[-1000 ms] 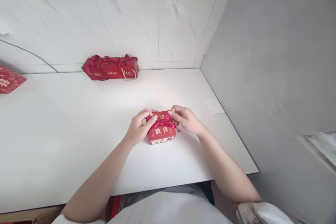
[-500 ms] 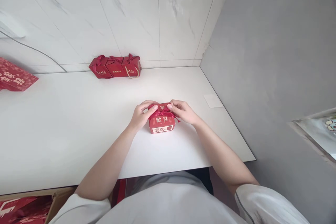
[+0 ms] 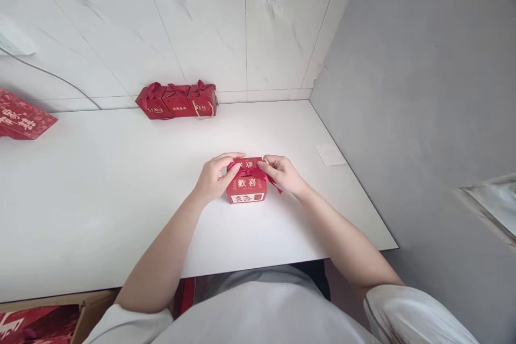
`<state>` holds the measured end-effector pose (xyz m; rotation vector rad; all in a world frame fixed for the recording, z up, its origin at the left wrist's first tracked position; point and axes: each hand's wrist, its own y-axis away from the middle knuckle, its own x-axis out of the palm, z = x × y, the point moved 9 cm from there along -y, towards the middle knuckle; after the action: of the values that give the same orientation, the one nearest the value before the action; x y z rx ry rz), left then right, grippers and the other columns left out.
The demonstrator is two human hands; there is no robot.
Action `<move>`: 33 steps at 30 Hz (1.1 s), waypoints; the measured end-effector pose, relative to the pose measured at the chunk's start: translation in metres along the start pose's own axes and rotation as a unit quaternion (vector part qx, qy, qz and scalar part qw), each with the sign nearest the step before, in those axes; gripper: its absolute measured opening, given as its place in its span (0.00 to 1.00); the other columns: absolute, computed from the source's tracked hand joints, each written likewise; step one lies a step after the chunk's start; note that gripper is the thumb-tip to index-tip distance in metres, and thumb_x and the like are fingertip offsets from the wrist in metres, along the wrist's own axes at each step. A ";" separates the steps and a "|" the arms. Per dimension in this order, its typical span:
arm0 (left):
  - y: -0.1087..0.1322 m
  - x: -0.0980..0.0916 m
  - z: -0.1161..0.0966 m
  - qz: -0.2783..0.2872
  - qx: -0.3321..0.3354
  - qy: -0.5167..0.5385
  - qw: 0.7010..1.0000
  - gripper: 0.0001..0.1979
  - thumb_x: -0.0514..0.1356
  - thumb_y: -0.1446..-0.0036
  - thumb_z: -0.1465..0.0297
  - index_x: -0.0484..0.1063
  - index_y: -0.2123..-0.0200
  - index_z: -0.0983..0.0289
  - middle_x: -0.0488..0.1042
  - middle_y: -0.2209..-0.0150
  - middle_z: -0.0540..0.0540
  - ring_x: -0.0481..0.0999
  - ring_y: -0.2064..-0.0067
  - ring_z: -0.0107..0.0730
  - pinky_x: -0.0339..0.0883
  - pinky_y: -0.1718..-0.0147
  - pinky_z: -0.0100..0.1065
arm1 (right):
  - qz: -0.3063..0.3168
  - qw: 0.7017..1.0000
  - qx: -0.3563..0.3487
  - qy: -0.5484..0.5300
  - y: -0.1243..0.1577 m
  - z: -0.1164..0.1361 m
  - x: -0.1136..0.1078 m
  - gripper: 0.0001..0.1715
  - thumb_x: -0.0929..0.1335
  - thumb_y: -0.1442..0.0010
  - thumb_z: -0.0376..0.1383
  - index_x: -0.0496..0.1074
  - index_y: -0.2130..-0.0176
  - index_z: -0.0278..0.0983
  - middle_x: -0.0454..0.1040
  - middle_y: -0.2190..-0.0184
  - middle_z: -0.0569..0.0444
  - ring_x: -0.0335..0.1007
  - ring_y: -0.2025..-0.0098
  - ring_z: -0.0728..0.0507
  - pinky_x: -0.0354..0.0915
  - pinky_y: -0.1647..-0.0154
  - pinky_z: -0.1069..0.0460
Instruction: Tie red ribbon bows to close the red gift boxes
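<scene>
A small red gift box (image 3: 246,189) with gold characters stands on the white table (image 3: 121,183) in front of me. A red ribbon (image 3: 250,170) lies across its top, with one tail hanging off the right side. My left hand (image 3: 213,176) is curled against the box's left side, thumb and fingers pinching the ribbon. My right hand (image 3: 281,173) pinches the ribbon at the box's top right edge.
Three matching red ribboned boxes (image 3: 177,100) stand in a row against the tiled back wall. A flat red package (image 3: 22,121) lies at the far left edge. A cardboard carton (image 3: 44,320) with red items sits below the table's front edge. A grey wall (image 3: 423,91) closes the right side.
Both hands stay on the box's ribbon; a ribbon tail now hangs lower at the right. The view has shifted slightly, so the box appears higher in the frame than a second ago.
</scene>
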<state>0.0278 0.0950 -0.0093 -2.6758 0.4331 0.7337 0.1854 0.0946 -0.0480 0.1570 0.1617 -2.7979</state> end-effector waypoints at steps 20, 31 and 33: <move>-0.003 -0.010 0.033 -0.017 -0.110 0.160 0.981 0.23 0.52 0.35 0.51 0.73 0.51 0.62 0.73 0.42 0.63 0.73 0.42 0.49 0.68 0.45 0.48 | -0.067 0.997 -0.006 -0.033 -0.010 -0.007 -0.009 0.28 0.63 0.36 0.58 0.61 0.73 0.39 0.61 0.80 0.61 0.55 0.79 0.50 0.55 0.76 0.53; 0.012 0.008 0.041 0.168 -0.056 0.022 0.984 0.53 0.75 0.59 0.62 0.53 0.33 0.57 0.67 0.38 0.65 0.71 0.40 0.54 0.70 0.45 0.51 | 0.057 0.997 0.018 -0.044 -0.003 -0.006 -0.005 0.32 0.57 0.32 0.59 0.71 0.46 0.40 0.73 0.44 0.45 0.71 0.45 0.39 0.67 0.45 0.42; 0.003 0.005 0.039 0.094 -0.012 0.009 0.995 0.45 0.74 0.58 0.63 0.59 0.38 0.59 0.69 0.40 0.63 0.72 0.40 0.53 0.68 0.44 0.49 | 0.074 0.996 -0.022 -0.053 -0.003 -0.002 -0.005 0.33 0.59 0.33 0.58 0.65 0.38 0.44 0.66 0.36 0.45 0.65 0.38 0.38 0.63 0.39 0.40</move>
<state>0.0140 0.1059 -0.0444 -2.6908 0.6938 0.7705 0.1893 0.0994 -0.0492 0.0101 0.1773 -2.6453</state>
